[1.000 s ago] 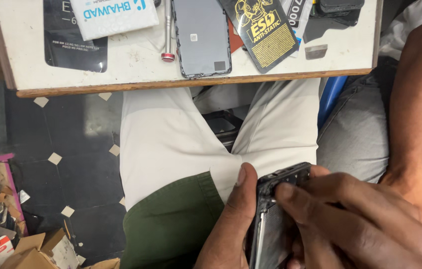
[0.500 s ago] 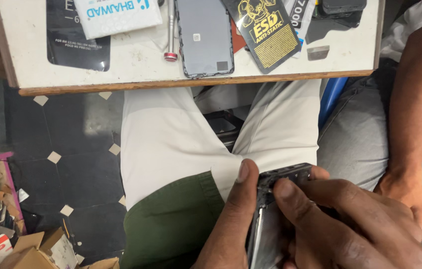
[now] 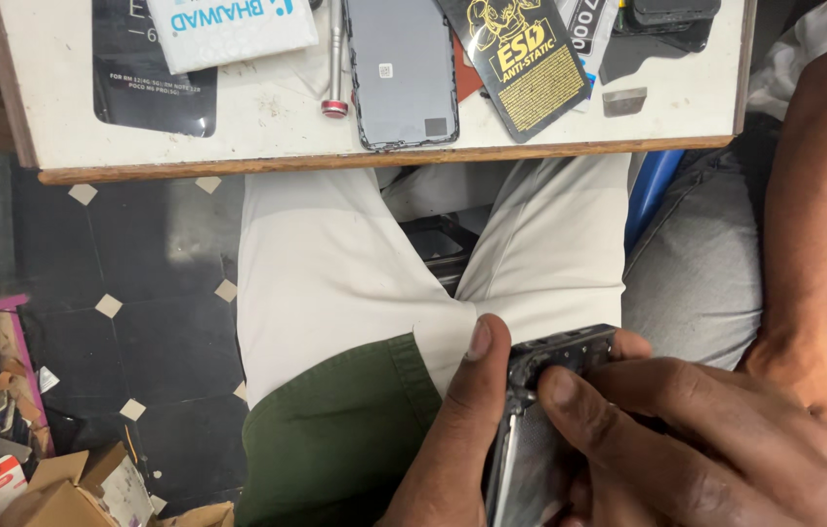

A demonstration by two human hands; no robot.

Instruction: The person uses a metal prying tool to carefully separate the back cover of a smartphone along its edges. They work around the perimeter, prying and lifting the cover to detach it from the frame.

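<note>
Above the lap, the white desk (image 3: 267,127) carries a grey phone back cover (image 3: 402,70), while low in view the left hand (image 3: 453,439) and right hand (image 3: 697,439) both pinch an opened phone (image 3: 540,429) between thumbs and fingers.

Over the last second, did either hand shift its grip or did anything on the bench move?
Hardly anything changed. The left hand and right hand stay clamped on the opened phone over the lap; the right fingertips crept slightly along its top edge. The grey back cover and red-tipped tool lie unmoved on the bench.
</note>
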